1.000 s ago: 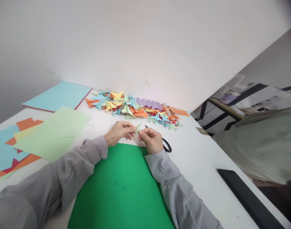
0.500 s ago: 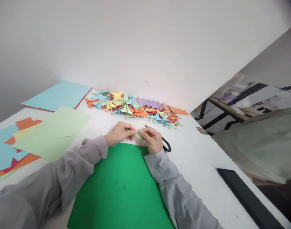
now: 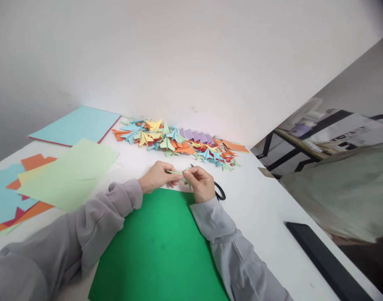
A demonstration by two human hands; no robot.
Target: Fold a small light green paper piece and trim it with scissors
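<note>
Between my two hands is a small piece of folded light green paper (image 3: 187, 180), partly covered by the fingers. My left hand (image 3: 158, 175) pinches its left part between thumb and fingers. On the other side, my right hand (image 3: 202, 183) is closed on it with the thumb on top. Both hands are just above the far edge of a large green sheet (image 3: 160, 242). Close behind the right hand lies a pair of scissors (image 3: 221, 190), with a black handle loop showing and the rest mostly hidden.
A heap of small folded paper planes (image 3: 166, 140) in several colours lies along the wall. Loose light green sheets (image 3: 75, 171) and coloured scraps are at the left, with a light blue sheet (image 3: 78, 125) behind. A long black object (image 3: 323, 259) rests near the table's right edge.
The light green paper has turned from hanging downward to lying more level, its tip now showing by my left fingers. My left hand has shifted slightly right.
</note>
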